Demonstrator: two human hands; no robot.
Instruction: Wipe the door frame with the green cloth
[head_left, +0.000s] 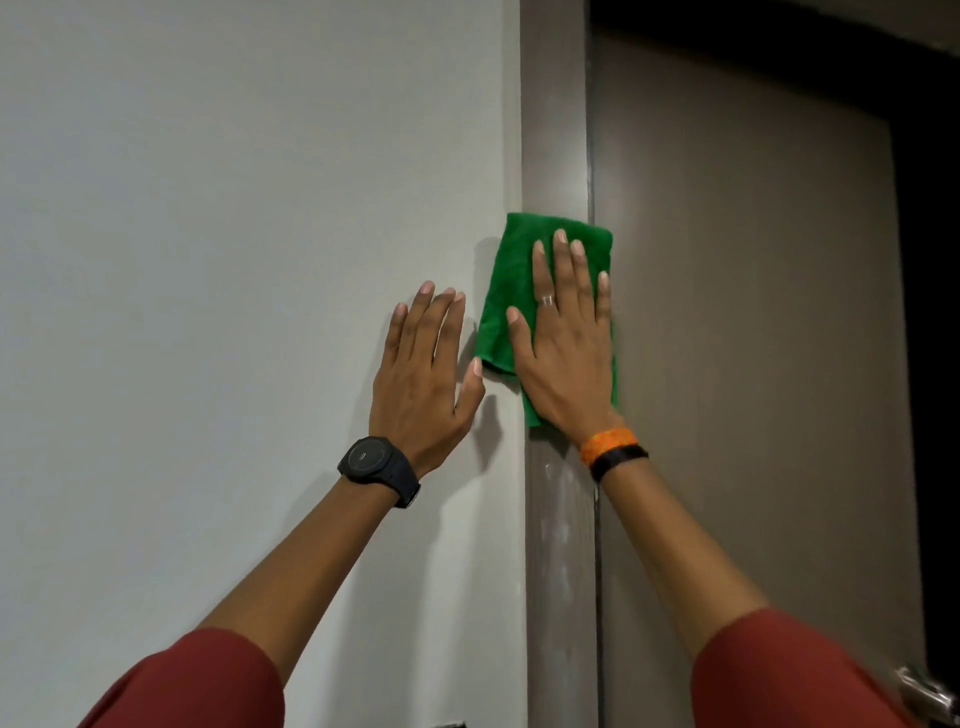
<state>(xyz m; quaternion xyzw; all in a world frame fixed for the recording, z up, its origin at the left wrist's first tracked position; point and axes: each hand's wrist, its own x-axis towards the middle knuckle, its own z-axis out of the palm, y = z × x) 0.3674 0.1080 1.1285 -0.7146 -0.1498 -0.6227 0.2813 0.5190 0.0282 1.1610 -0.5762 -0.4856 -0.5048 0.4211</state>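
A folded green cloth (511, 270) lies flat against the brown door frame (556, 130), which runs top to bottom in the middle of the view. My right hand (566, 343) presses the cloth onto the frame with its palm, fingers spread and pointing up. The cloth's left edge overlaps onto the white wall. My left hand (421, 379) rests flat and open on the wall just left of the cloth, its thumb nearly touching the cloth's lower corner. It holds nothing.
The white wall (234, 234) fills the left half. A brown door (753, 312) stands right of the frame, with a metal handle (922, 691) at the lower right edge. Pale smears mark the frame (558, 519) below the cloth.
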